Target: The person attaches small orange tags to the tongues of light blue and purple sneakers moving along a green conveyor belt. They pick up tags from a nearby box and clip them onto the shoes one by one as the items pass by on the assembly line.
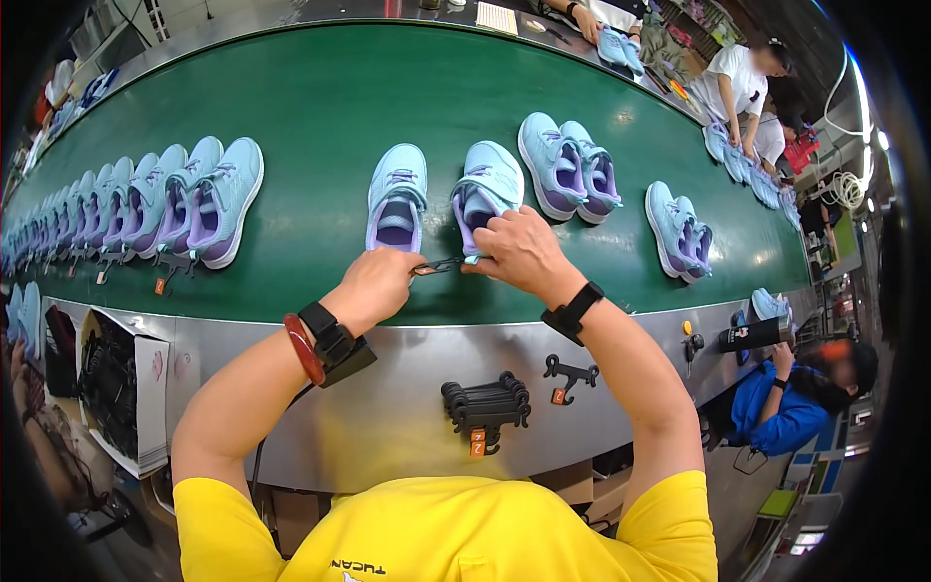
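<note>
Hanger [441, 267] lies crosswise, left hand [381, 283] pinching it, right hand [517, 249] pinching a shoe [488, 175].

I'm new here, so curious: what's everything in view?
Belt: one, green, centre
Ledge: one, silver, front
Shoe row: many, blue-purple, belt left
Centre shoes: two, blue-purple, mid-belt
Shoe pairs: two, blue-purple, belt right
More shoes: several, light blue, far right
Held hanger: one, black, by centre shoes
Hanger stack: one, black, ledge
Loose hanger: one, black, ledge
Carton: one, white, lower left
Co-workers: several, mixed colours, edges
Wristbands: two, black, wrists
Shirt: one, yellow, bottom
Left hand: one, bare, on held hanger
Right hand: one, bare, at right centre shoe
</note>
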`<state>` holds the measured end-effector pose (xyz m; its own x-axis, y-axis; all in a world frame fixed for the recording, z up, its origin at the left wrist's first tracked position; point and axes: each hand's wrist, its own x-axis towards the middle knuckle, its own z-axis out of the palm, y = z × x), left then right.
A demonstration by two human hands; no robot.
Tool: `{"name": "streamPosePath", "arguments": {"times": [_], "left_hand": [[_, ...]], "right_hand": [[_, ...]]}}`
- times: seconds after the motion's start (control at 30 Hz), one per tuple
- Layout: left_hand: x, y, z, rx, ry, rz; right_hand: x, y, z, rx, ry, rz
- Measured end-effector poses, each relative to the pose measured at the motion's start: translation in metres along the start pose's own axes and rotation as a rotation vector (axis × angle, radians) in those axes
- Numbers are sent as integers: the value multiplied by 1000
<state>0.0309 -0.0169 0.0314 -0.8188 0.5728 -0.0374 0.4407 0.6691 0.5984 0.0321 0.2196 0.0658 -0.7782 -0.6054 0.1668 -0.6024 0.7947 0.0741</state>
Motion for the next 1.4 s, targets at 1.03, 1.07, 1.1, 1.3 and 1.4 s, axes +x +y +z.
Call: {"name": "streamPosePath", "arguments": {"times": [1.03,1.07,1.1,1.3,1.4], "left_hand": [[15,-27,-17,336,-170,47],[12,-29,-17,334,-178,31],[18,-23,-17,349,-193,19],[6,-12,-18,317,-126,-27],[-16,-2,-12,279,63,-47]], "right_hand": [[-49,134,47,58,-103,774],[-48,114,52,62,-111,746],[-52,106,49,61,-116,748],[-82,46,22,160,105,572],[-123,38,-14,279,161,549]]}}
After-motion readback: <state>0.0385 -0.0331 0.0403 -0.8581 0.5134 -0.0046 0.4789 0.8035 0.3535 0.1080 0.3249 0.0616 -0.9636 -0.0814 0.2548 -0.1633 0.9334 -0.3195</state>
